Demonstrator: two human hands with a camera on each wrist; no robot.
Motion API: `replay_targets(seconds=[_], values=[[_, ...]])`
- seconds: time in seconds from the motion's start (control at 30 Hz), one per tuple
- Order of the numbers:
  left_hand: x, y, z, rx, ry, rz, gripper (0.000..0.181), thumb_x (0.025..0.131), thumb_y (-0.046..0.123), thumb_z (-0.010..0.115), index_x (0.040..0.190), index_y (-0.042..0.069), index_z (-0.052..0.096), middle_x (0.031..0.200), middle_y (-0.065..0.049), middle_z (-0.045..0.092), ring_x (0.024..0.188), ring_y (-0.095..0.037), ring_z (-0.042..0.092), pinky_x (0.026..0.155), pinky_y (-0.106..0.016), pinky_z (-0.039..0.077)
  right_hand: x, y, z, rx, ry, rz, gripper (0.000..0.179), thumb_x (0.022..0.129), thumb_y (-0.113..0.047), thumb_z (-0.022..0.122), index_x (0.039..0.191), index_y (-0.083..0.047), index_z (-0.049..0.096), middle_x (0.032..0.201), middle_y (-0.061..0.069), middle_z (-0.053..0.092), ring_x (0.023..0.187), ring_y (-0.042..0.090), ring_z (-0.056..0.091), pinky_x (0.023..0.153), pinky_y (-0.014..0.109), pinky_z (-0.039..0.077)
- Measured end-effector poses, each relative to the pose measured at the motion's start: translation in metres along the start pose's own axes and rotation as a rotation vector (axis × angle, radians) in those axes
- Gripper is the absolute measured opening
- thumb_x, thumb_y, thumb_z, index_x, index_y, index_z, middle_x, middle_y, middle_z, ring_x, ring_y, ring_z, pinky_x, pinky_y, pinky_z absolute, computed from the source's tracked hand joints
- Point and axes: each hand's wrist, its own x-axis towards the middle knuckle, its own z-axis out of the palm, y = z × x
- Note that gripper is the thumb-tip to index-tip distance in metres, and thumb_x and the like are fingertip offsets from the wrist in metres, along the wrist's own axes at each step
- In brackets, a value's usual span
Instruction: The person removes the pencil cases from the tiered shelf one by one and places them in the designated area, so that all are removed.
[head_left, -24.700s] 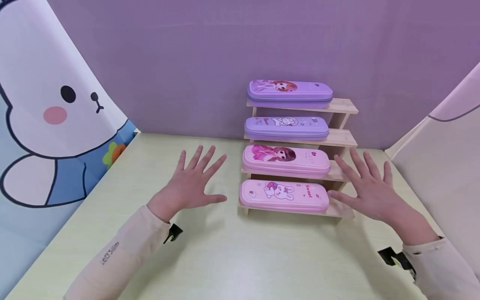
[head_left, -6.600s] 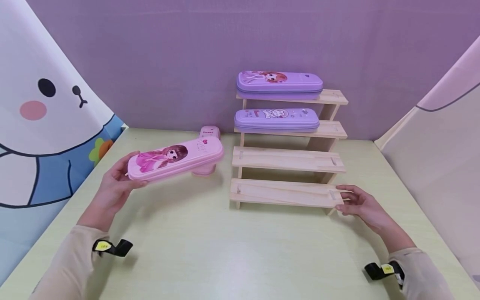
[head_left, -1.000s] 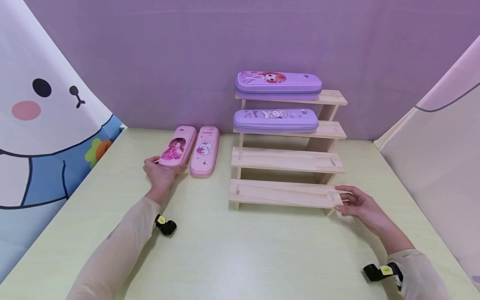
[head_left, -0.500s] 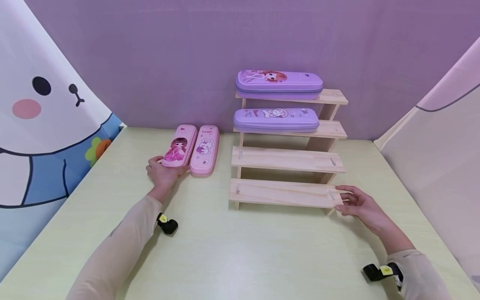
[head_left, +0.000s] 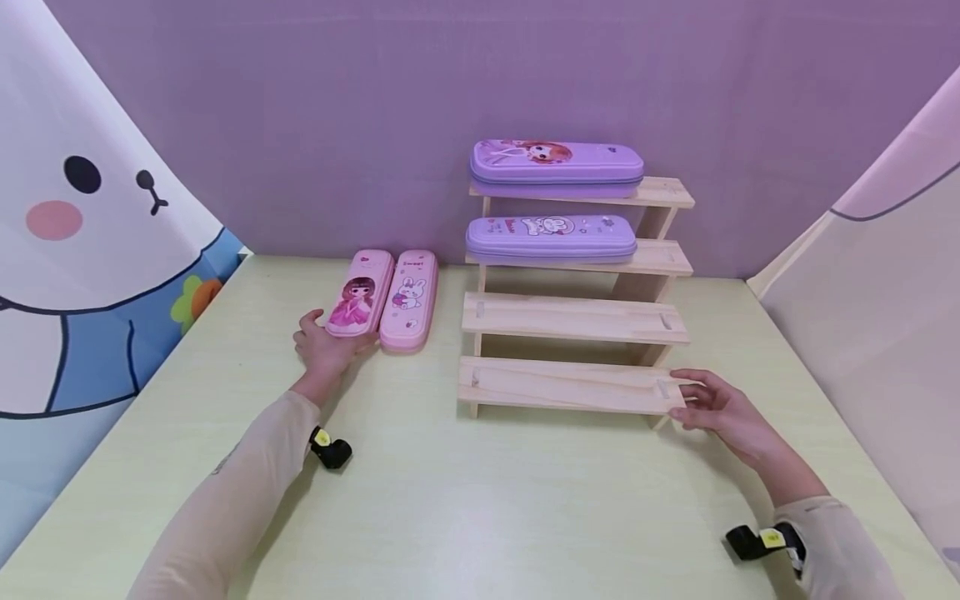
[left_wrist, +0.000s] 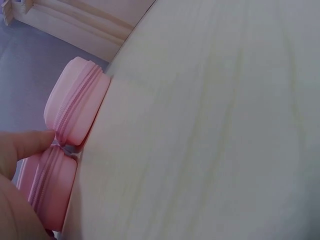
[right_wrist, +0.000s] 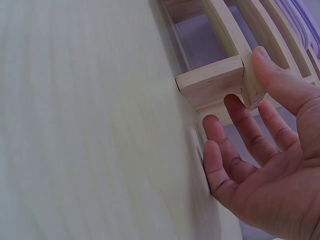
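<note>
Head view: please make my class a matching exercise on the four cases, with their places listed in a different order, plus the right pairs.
Column one
1. Purple doll case
2. Pink rabbit case
3. Purple rabbit case
4. Pink doll case

Column two
A. On the second shelf from the top
B. Between the thumb and fingers of the left hand
C. On the top shelf
D. On the table, between the other pink case and the wooden stand

Right pairs: 1-C, 2-D, 3-A, 4-B
</note>
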Motion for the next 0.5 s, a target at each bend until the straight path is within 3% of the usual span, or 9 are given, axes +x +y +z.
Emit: replay_targets(seconds=[0.5], values=[[-0.0025,0.0052,-0.0092,-0.087,-0.047,-0.037,0.111,0.075,0.022,0.086,0.156,0.016,0.009,0.149,-0.023,0.026,0.135,-0.039,0.03,0.11,-0.053,0.035,0.0009,0.001,-0.0005,0.021,-0.018,-0.013,0.046,0.091,0.002,0.068,0.127,-0.026,0.061,0.109,-0.007,0.068,0.093,0.01,0.063,0.069,0.024,0.056]])
